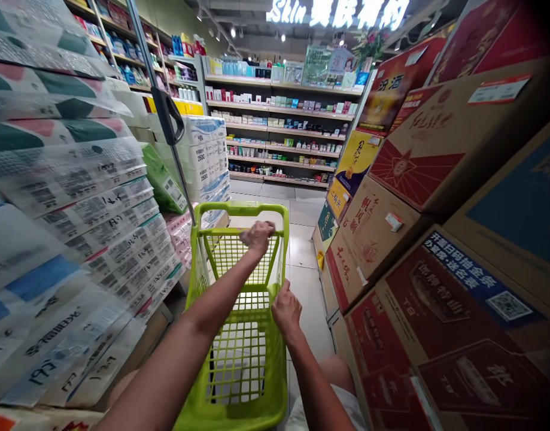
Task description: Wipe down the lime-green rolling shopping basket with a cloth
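Note:
A lime-green plastic rolling shopping basket (278, 383) stands in front of me, with a slatted bottom and nothing lying in it. Its long metal pull rod with a dark grip (168, 117) rises from the left far corner. My left hand (258, 237) reaches across to the far end, closed around a small greyish-pink cloth (245, 238) beside the inner crossbar. That cloth is blurred and mostly covered by the fingers. My right hand (287, 309) is wrapped around the right side rim of the basket.
Plastic-wrapped tissue packs (117, 209) are piled on the left. Printed liquor cartons (409, 143) tower close on the right. Between them runs a tiled floor (301, 239), ending at shelves of small boxes and bottles (279, 114) under a lit sign.

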A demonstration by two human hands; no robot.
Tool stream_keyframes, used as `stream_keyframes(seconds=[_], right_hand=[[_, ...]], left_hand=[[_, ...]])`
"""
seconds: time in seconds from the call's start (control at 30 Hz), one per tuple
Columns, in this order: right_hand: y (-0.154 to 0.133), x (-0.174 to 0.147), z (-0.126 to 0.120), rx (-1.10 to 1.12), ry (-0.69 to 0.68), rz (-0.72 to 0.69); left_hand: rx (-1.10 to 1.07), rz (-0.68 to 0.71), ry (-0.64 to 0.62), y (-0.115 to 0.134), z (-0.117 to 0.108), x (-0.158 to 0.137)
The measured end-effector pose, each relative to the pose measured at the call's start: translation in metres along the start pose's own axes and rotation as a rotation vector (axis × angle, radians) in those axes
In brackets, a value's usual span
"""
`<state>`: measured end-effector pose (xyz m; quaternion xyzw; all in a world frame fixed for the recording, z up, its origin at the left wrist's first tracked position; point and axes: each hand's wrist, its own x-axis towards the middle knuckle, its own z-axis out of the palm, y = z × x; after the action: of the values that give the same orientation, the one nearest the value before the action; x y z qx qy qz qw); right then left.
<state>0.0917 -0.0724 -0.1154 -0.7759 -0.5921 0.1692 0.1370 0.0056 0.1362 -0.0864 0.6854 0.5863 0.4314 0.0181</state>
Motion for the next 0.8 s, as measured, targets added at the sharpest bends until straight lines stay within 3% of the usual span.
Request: stream_keyframes(seconds=[0.1, 0.2, 0.3, 0.43, 0.53, 0.63, 0.8], right_hand=[[0.001, 0.000, -0.002, 0.001, 0.015, 0.015], [0.006, -0.001, -0.001, 0.021, 0.018, 0.020], [0.008, -0.005, 0.002, 0.073, 0.025, 0.029], [0.007, 0.005, -0.001, 0.163, 0.205, -0.079], [0.003, 0.030, -0.009, 0.233, 0.258, -0.115], [-0.001, 0.056, -0.010, 0.266, 0.152, -0.094], [-0.005, 0.063, 0.008, 0.157, 0.099, -0.120]], left_hand=[[-0.109, 0.103, 0.011, 0.020, 0.027, -0.021], [-0.195, 0.066, 0.179, 0.001, 0.022, -0.042], [-0.222, -0.149, 0.459, -0.036, 0.002, -0.048], [-0.228, -0.453, 0.746, -0.074, -0.022, -0.031], [-0.183, -0.556, 0.800, -0.091, -0.027, -0.022], [-0.139, -0.628, 0.829, -0.100, -0.021, -0.025], [-0.163, -0.658, 0.810, -0.107, -0.006, -0.028]])
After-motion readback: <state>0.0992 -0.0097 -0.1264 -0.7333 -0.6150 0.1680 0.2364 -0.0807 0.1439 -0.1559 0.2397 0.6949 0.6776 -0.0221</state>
